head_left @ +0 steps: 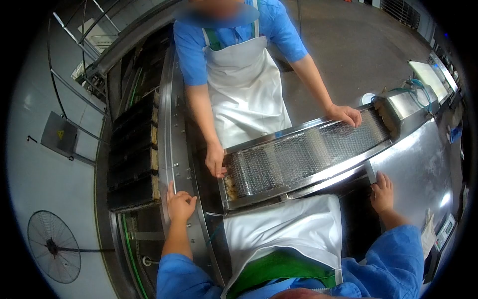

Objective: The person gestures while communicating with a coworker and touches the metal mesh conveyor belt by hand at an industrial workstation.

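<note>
My left hand [179, 204] lies at the metal side rail [175, 149] of the machine on the left. Its index finger points forward and the thumb stands apart; it holds nothing. My right hand [382, 193] rests on the corner edge of a stainless steel table [418, 162], fingers forward and nothing held. Between my arms and the person opposite runs a narrow mesh conveyor belt [301, 152] in a steel frame. Small yellowish pieces [230, 192] lie at its left end.
A person in a white apron [244, 79] stands across the conveyor, one hand [215, 158] at its left end, the other [345, 114] over the belt. Dark mould plates [132, 154] line the machine at left. A fan [54, 246] and a display unit [444, 231] stand at the sides.
</note>
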{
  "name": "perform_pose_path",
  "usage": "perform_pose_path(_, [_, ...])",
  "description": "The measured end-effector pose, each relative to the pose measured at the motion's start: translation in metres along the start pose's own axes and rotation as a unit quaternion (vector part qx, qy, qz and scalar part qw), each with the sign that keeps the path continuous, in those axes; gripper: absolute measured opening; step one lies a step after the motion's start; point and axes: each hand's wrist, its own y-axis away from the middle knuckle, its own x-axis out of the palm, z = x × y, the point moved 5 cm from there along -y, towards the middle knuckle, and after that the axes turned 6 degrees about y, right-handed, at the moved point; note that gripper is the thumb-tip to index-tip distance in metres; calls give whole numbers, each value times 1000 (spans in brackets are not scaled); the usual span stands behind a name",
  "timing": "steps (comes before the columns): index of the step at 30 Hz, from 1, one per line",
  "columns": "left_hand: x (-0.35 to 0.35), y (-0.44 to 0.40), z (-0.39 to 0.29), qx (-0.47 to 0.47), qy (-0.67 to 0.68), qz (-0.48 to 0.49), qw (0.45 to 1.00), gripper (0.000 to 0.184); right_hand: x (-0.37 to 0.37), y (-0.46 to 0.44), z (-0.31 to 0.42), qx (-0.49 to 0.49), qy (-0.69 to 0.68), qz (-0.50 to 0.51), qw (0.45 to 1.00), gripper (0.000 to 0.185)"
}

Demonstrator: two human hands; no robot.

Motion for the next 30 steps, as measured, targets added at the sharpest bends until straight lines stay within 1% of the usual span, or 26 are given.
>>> perform_pose_path(2, [1,0,3,9,-1,-2,1000,16,0,0,0,4,7,8,1000,14])
perform_pose_path(4, [1,0,3,19,-2,-3,1000,15,-1,0,0,2,-9,18,1000,22])
perform_pose_path(14, [4,0,7,31,-5,-12,999,16,-3,-1,1,1,-10,13,1000,22])
perform_pose_path(16, [3,0,6,31,-3,-13,999,16,-2,-1,1,2,-6,5,1000,17])
perform_pose_path(29, [2,0,2,25,6,-14,1000,17,5,2,-4,-3,-6,2,1000,20])
perform_pose_path(30, [2,0,2,24,7,-11,1000,17,3,2,-2,5,2,18,1000,20])
